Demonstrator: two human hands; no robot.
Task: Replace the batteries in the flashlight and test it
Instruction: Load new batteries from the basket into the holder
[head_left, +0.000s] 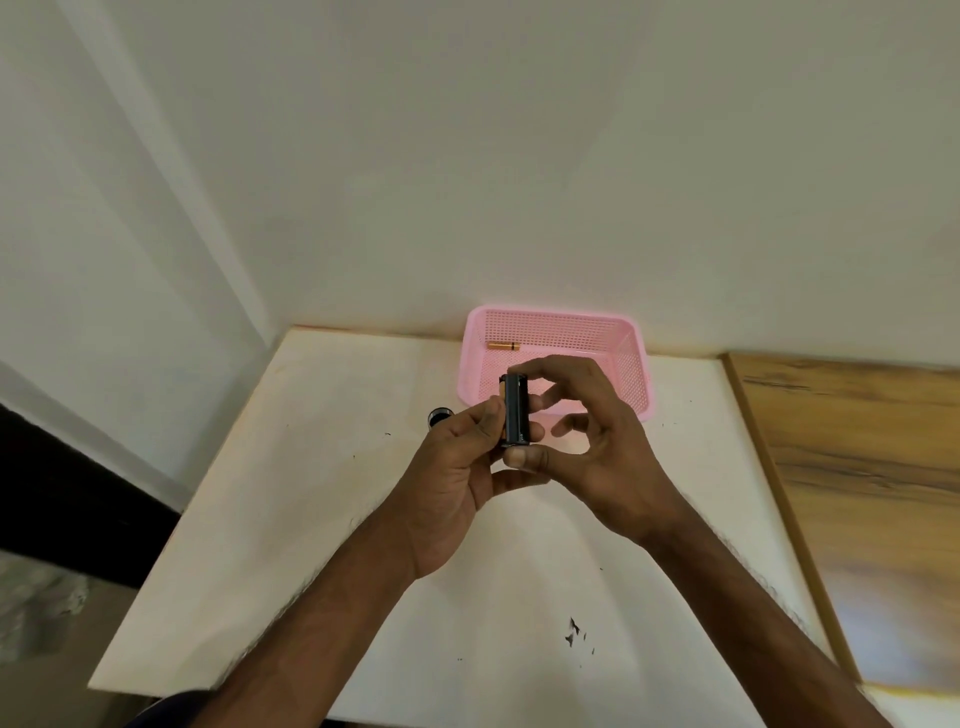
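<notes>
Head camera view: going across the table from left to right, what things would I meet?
Black flashlight part standing on the white table → left hand → black battery holder gripped upright by both hands → right hand → right wall of the pink basket → wooden surface.

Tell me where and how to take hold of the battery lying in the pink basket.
Pinch the battery across its middle, coming straight down from above. It lies flat on the pink basket floor near the back wall, so the walls likely block a sideways approach.
</notes>
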